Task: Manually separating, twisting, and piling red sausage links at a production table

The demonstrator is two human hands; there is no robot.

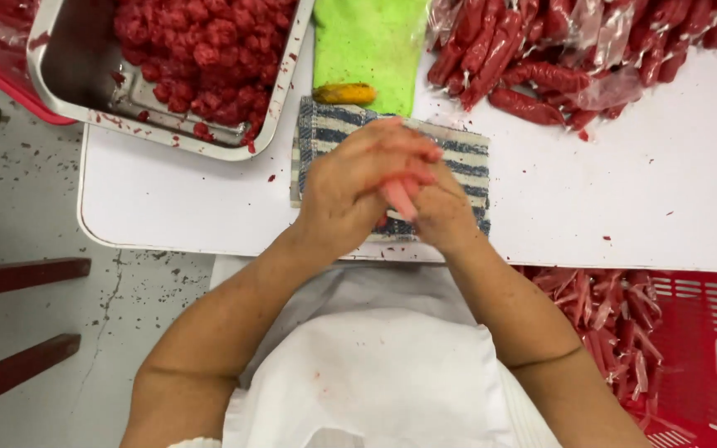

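Observation:
My left hand [350, 187] and my right hand [441, 217] are pressed together over a blue-and-white striped cloth [466, 153] at the near edge of the white table [624, 207]. A small pinkish-red roll [397, 199] is squeezed between both hands, only its end showing. A steel tray [68, 75] heaped with red meat balls [209, 50] stands at the far left. A pile of red sausages wrapped in clear film [558, 50] lies at the far right.
A green cloth [371, 41] with a yellow piece [343, 94] on it lies beyond the striped cloth. A red plastic crate [699, 348] holding wrapped red pieces sits low on the right. Dark red furniture legs [18, 357] stand on the stained floor at left.

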